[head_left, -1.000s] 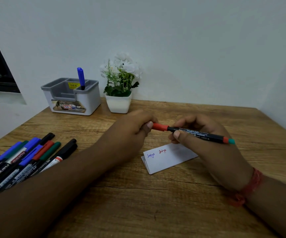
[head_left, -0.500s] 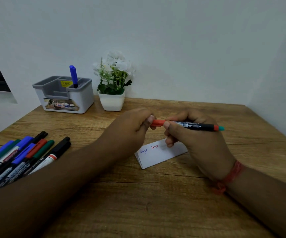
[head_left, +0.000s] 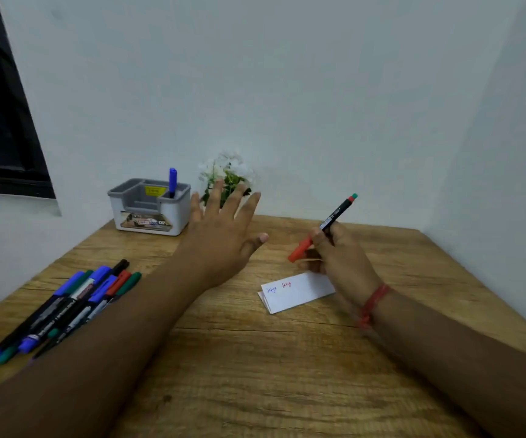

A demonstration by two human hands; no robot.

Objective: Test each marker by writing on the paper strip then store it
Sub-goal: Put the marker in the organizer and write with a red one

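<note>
Red-capped marker (head_left: 324, 230) clamped in right hand (head_left: 339, 254) fingers above paper strip (head_left: 299, 294) (two words written). Left hand (head_left: 220, 238) empty, fingers spread. Step: storing. Next: carry marker to grey organizer (head_left: 151, 205), drop upright beside blue marker (head_left: 172, 181).

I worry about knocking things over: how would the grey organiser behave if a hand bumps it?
The grey organiser looks broad and low, so it would probably slide rather than tip. The blue marker standing upright in it might rattle or lean.

Single head-worn view, looking forward and down across wooden table (head_left: 255, 374), near, toward white wall (head_left: 287, 90)
</note>
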